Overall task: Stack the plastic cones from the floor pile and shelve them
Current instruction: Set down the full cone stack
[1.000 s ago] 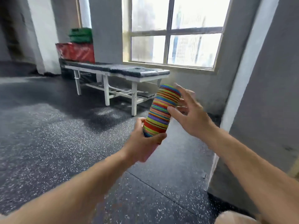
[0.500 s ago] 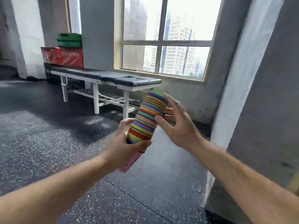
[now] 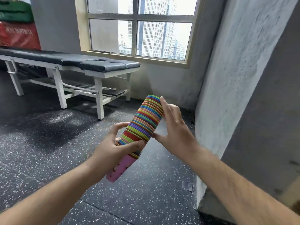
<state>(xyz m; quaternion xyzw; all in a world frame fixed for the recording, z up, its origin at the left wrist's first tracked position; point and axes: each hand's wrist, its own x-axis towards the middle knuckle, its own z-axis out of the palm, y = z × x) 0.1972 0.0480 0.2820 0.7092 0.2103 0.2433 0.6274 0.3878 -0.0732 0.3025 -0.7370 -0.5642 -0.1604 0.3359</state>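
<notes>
A long stack of multicoloured plastic cones (image 3: 142,120) is held tilted in front of me, its top leaning up and to the right. The bottom cone is pink (image 3: 120,168) with small holes. My left hand (image 3: 112,150) grips the lower part of the stack, thumb across the front and fingers curled behind. My right hand (image 3: 173,129) lies against the stack's right side, fingers nearly straight along the upper rims and thumb touching lower down.
A black padded bench (image 3: 73,62) on a white frame stands at the left under a window (image 3: 138,28). Red and green padded blocks (image 3: 16,30) sit behind it. A grey pillar (image 3: 240,78) rises close on the right. The floor (image 3: 40,143) is dark speckled rubber.
The view has moved nearer the bench and pillar. The stack sits lower in view, more of the pink bottom cone shows, and my right hand has closed in against the stack's side.
</notes>
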